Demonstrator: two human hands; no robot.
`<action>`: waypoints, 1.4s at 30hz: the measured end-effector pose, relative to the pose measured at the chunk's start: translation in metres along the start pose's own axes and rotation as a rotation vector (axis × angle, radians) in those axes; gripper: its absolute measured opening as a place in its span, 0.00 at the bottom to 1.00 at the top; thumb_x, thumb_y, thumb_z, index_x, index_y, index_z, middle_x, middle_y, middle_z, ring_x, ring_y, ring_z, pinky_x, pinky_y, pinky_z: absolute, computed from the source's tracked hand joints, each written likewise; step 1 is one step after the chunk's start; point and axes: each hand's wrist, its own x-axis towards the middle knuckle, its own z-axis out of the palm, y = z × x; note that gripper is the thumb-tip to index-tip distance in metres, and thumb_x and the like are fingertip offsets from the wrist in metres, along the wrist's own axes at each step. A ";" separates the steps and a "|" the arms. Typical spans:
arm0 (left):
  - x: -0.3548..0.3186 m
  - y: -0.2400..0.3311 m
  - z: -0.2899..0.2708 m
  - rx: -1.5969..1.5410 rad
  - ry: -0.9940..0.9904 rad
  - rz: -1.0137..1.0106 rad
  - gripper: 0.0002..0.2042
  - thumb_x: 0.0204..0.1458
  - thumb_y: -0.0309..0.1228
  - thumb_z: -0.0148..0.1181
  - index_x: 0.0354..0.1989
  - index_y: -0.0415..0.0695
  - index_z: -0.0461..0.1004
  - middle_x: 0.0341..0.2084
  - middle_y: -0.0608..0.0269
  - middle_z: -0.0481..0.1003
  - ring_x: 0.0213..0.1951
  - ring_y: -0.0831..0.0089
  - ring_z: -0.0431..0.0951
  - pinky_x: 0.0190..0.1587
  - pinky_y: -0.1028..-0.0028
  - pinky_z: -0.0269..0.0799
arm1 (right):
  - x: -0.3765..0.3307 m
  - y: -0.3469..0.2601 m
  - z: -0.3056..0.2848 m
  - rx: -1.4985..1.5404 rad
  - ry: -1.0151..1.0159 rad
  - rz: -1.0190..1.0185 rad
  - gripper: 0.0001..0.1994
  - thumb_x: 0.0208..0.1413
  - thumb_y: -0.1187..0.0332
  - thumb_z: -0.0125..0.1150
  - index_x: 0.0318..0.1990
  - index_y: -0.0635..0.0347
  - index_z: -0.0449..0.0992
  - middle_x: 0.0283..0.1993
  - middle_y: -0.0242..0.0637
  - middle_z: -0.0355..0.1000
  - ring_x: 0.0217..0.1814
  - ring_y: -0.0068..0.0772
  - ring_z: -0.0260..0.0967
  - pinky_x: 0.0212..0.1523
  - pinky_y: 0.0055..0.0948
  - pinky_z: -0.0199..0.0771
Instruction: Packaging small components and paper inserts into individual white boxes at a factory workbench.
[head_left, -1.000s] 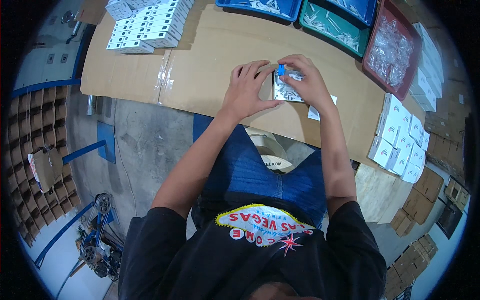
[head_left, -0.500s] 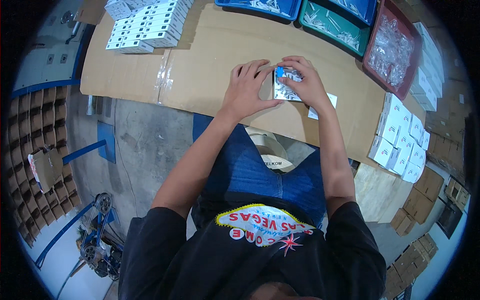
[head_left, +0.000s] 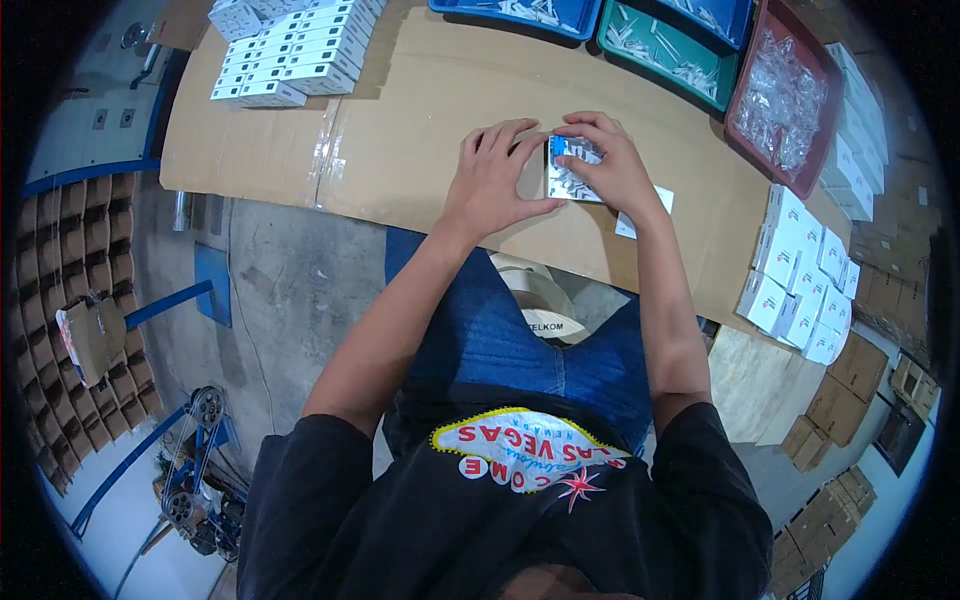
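A small open white box (head_left: pixel 549 185) lies on the cardboard-covered table in front of me. It holds many small white and grey pieces (head_left: pixel 571 186), with a blue piece (head_left: pixel 557 146) in its far left corner. My left hand (head_left: pixel 490 180) spans the box's left side, fingertips at the far corner and thumb at the near edge. Over the right part of the box, my right hand (head_left: pixel 618 172) has its fingers curled at the far edge and its thumb on the contents. A flat white piece (head_left: pixel 664 199) sits partly hidden under my right wrist.
White boxes (head_left: pixel 300 60) are stacked at the far left, more white boxes (head_left: pixel 797 280) at the right. Along the far edge stand blue trays (head_left: pixel 560 32) and a green tray (head_left: pixel 610 50) of small white parts, and a red tray (head_left: pixel 735 125) with clear plastic bags (head_left: pixel 785 100).
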 end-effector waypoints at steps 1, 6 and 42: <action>0.000 0.000 0.001 0.003 -0.001 0.002 0.40 0.41 0.60 0.69 0.62 0.52 0.69 0.63 0.61 0.67 0.67 0.64 0.63 0.68 0.56 0.52 | 0.000 0.001 0.000 -0.001 0.000 0.001 0.17 0.49 0.73 0.70 0.49 0.56 0.82 0.59 0.38 0.72 0.63 0.43 0.67 0.64 0.38 0.67; 0.000 -0.001 0.003 -0.008 0.004 0.012 0.41 0.42 0.60 0.69 0.63 0.52 0.69 0.63 0.61 0.67 0.67 0.64 0.62 0.68 0.56 0.52 | -0.002 0.002 0.000 0.007 0.018 0.017 0.17 0.49 0.65 0.70 0.48 0.52 0.83 0.58 0.34 0.73 0.63 0.42 0.67 0.66 0.41 0.61; 0.000 -0.002 0.004 -0.011 0.001 0.008 0.40 0.42 0.60 0.69 0.62 0.52 0.70 0.63 0.60 0.66 0.67 0.63 0.62 0.69 0.56 0.51 | -0.006 -0.001 0.003 -0.022 0.059 0.000 0.16 0.52 0.64 0.68 0.49 0.55 0.81 0.58 0.37 0.73 0.64 0.44 0.67 0.66 0.42 0.61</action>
